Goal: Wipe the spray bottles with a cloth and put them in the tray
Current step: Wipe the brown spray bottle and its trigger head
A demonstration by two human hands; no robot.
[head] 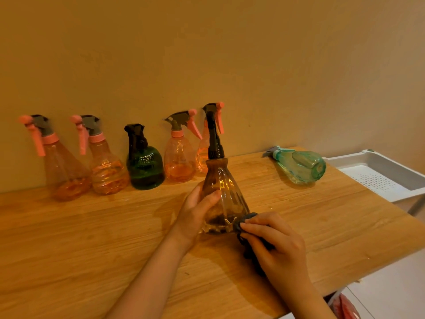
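Fingers: your left fingers (212,196) curl round the lower body of the brown bottle (224,196), thumb on the near face, the rest hidden behind the plastic; your right fingers (257,229) bunch and pinch the dark cloth (249,240), pressing a fold of it against the bottle's base on its right side. Brown bottle: stands upright on the wooden table (92,238), long axis vertical, black spray head at the top, held between your two hands. Left hand (195,212): grips from the left; right hand (276,245): lies to the right of the base and slightly nearer you, so the cloth meets the bottle low down and the unwiped length runs straight up from it, judging by where the cloth sits. Tray (345,162): white, perforated floor, past the table's right end, well apart from the bottle and on your right hand's side; no bottle is visible in the part shown. Green bottle (299,166): lies on its side near the tray, base towards you. Row at the wall: four pink-headed orange bottles (108,171) and a dark green bottle (145,166), upright, not yet handled by the look of it. Next move, as a judgement: a wipe upward along the vertical axis, then a carry rightward to the tray.
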